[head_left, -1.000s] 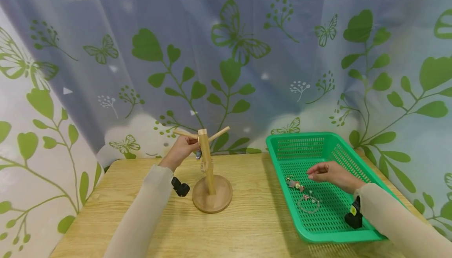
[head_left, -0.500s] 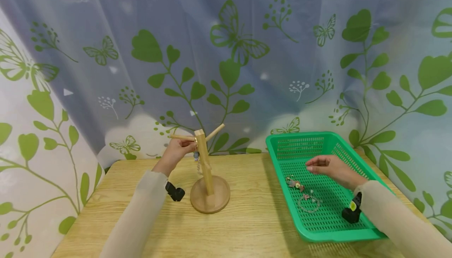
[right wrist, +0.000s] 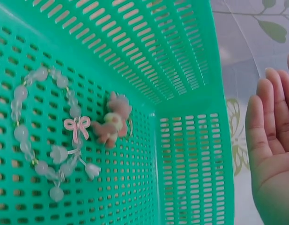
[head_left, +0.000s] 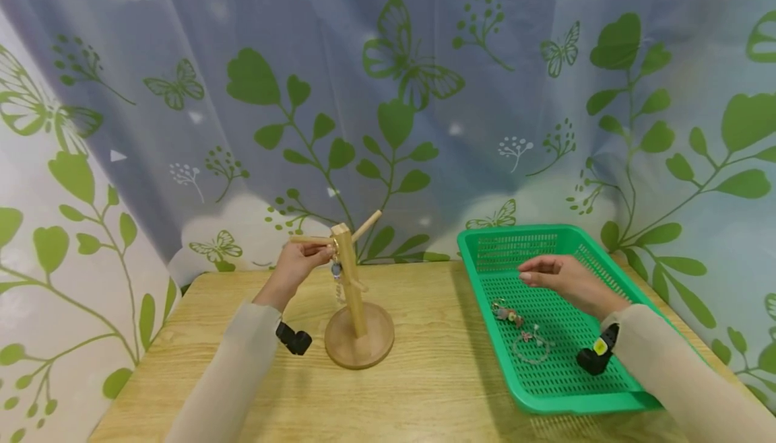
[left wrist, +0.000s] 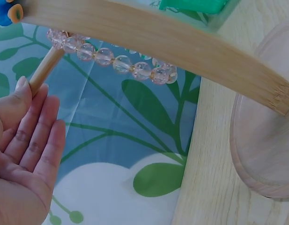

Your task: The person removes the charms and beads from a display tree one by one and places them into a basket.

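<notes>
Head view: left hand (head_left: 292,269) pinches a peg (left wrist: 47,70) of the wooden stand (head_left: 358,312), likely steadying it, I judge; the blue charm (head_left: 337,270) hangs at its left. Right hand (head_left: 565,281) grips nothing, fingers loosely bent above the green basket (head_left: 576,402), whose walls corral bracelet (right wrist: 21,93) and brown charm (right wrist: 114,121).

Blue-and-white curtain (head_left: 424,180), printed green leaves (head_left: 251,77), butterflies (head_left: 403,59) — some green, some white — pale wood-grain table (head_left: 433,349)
</notes>
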`<action>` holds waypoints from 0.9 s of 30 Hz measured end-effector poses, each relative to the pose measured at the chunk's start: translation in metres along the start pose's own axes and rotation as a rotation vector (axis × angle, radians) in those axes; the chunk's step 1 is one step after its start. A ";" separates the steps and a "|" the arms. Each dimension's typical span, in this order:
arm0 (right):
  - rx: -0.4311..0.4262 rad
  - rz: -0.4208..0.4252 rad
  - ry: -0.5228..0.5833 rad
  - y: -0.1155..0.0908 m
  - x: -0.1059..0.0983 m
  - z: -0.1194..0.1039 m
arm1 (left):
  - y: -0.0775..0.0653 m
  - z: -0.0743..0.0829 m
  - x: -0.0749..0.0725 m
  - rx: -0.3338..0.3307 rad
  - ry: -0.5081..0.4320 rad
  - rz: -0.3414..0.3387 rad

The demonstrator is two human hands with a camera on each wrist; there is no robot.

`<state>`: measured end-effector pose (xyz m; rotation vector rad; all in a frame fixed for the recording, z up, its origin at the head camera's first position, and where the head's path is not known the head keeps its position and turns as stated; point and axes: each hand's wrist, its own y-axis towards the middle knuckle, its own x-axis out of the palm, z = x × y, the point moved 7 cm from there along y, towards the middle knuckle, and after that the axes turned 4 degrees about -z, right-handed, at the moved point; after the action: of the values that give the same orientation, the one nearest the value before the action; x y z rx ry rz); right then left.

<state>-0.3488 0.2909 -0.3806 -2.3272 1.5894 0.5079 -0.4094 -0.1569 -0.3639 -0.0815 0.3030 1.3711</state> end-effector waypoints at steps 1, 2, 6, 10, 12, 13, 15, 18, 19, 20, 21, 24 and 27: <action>-0.001 -0.004 0.000 0.000 0.001 -0.001 | -0.001 0.000 0.000 -0.008 -0.002 0.009; -0.002 -0.008 0.005 0.001 0.003 -0.002 | -0.002 0.000 0.000 -0.009 0.000 0.014; -0.014 -0.032 0.020 0.003 0.009 -0.008 | -0.005 -0.001 0.000 0.004 -0.030 0.036; -0.051 -0.061 0.030 0.006 0.017 -0.017 | -0.010 -0.001 0.000 0.022 -0.059 0.052; -0.073 -0.073 0.039 0.006 0.020 -0.021 | -0.012 -0.002 0.000 0.018 -0.067 0.063; -0.079 -0.075 0.038 0.007 0.021 -0.023 | -0.013 -0.003 0.000 0.010 -0.069 0.072; -0.091 -0.081 0.037 0.008 0.024 -0.026 | -0.016 -0.004 -0.001 -0.004 -0.065 0.099; -0.098 -0.086 0.046 0.008 0.026 -0.028 | -0.019 -0.005 -0.002 -0.014 -0.065 0.144; -0.098 -0.086 0.046 0.008 0.026 -0.028 | -0.021 -0.005 -0.002 -0.010 -0.062 0.157; -0.099 -0.086 0.047 0.008 0.027 -0.029 | -0.023 -0.004 -0.002 -0.003 -0.065 0.170; -0.100 -0.085 0.046 0.008 0.027 -0.029 | -0.025 -0.003 -0.001 0.002 -0.068 0.180; -0.094 -0.082 0.046 0.008 0.029 -0.031 | -0.030 -0.001 0.001 0.021 -0.071 0.213; -0.089 -0.076 0.043 0.007 0.031 -0.033 | -0.036 0.000 0.004 0.035 -0.079 0.251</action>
<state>-0.3409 0.2485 -0.3648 -2.4698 1.5188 0.5253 -0.3743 -0.1606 -0.3695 0.0417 0.2772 1.6130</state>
